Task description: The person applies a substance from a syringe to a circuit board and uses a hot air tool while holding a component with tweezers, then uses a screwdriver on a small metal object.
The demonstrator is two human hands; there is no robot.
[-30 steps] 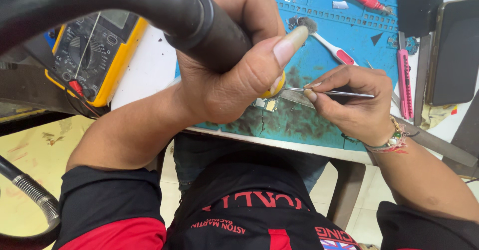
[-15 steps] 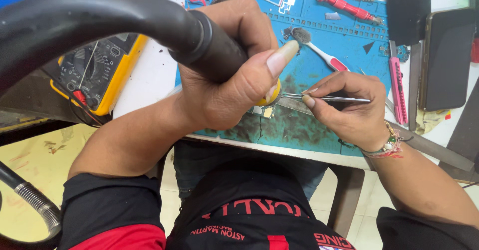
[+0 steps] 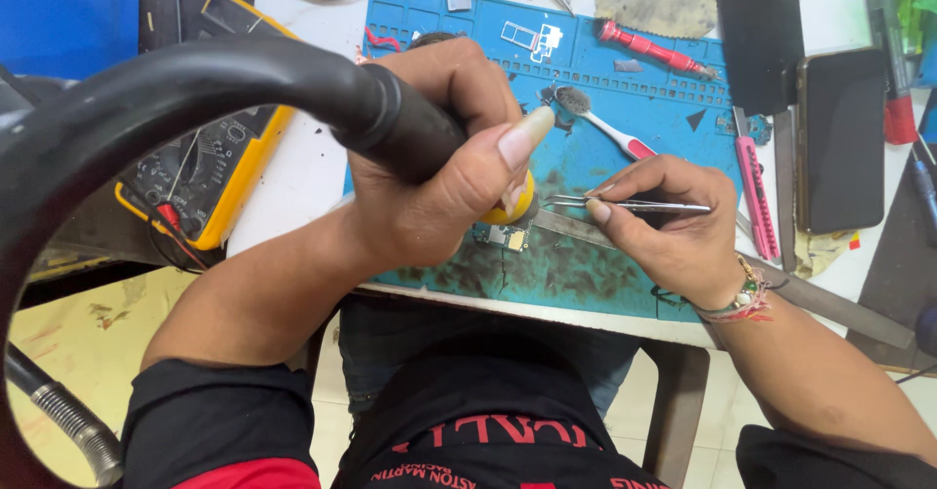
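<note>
Both hands are mid-work: the left hand [image 3: 429,172] is clamped around a black hot-air handle [image 3: 410,138], the right hand [image 3: 673,230] pinches tweezers [image 3: 625,204]. Near the blue mat's [image 3: 664,108] front edge, the small circuit board [image 3: 503,237] sits under the nozzle, seemingly unfinished.

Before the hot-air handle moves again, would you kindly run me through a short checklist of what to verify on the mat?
1. Left hand wrapped firmly round the black hot-air handle: ok.
2. Right hand pinching the tweezers, tips pointing at the nozzle end: ok.
3. Small board lying flat on the blue mat under the nozzle: ok, though mostly hidden by the left hand.
4. Tweezer tips actually touching a part: cannot tell, the thumb covers them.
5. Hose free of the multimeter: cannot tell, it crosses in front of it.
6. Phone away from the hot end: ok, at the mat's right edge.
</note>
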